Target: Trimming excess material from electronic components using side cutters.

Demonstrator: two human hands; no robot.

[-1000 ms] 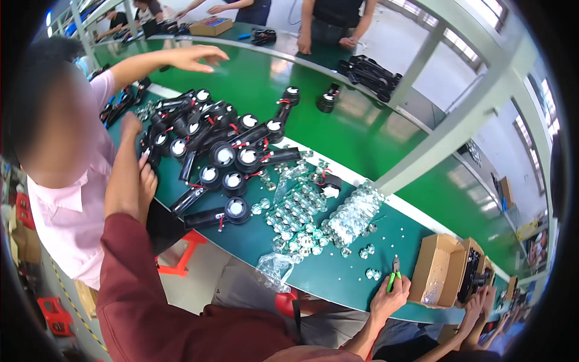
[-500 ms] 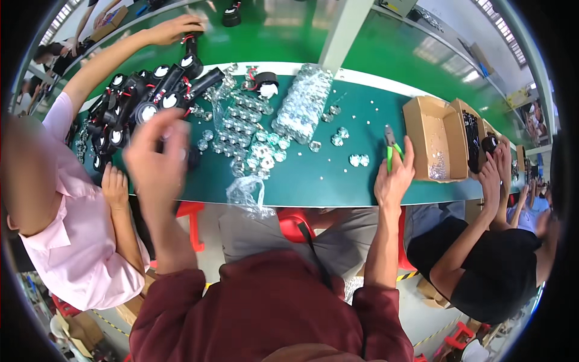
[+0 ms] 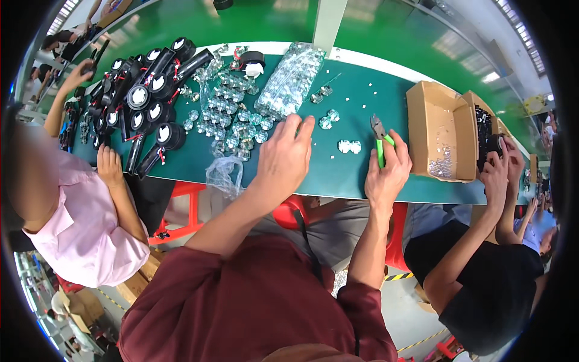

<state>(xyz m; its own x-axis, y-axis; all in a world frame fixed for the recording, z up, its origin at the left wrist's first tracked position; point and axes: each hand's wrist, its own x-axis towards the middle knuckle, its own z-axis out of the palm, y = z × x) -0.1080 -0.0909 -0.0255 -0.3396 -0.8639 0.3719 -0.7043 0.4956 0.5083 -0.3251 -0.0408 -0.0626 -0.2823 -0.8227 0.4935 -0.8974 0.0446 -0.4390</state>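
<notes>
My right hand (image 3: 387, 172) grips green-handled diagonal cutters (image 3: 379, 136), their jaws pointing away from me. Over the bench in front of me is my left hand (image 3: 286, 155), fingers loosely bent and a little apart, with nothing visible in it. Just beyond it lies a bubble-wrapped pack (image 3: 291, 78). Between my hands, a pair of small round circuit boards (image 3: 349, 146) lies on the green mat, and more boards (image 3: 329, 119) sit farther back. Left of my left hand several boards (image 3: 232, 114) are clustered, beside a crumpled clear plastic bag (image 3: 224, 175) at the bench edge.
Black tube-shaped parts with round heads (image 3: 160, 84) are piled at the left, near a person in pink (image 3: 90, 223). An open cardboard box (image 3: 443, 133) holding small bits stands at the right, where a person in black (image 3: 494, 283) handles a part. A post (image 3: 330, 24) rises behind.
My left hand has moved right, from near the black parts to the middle of the bench. The cutters stay in my right hand. The person at the left has drawn their raised arm back.
</notes>
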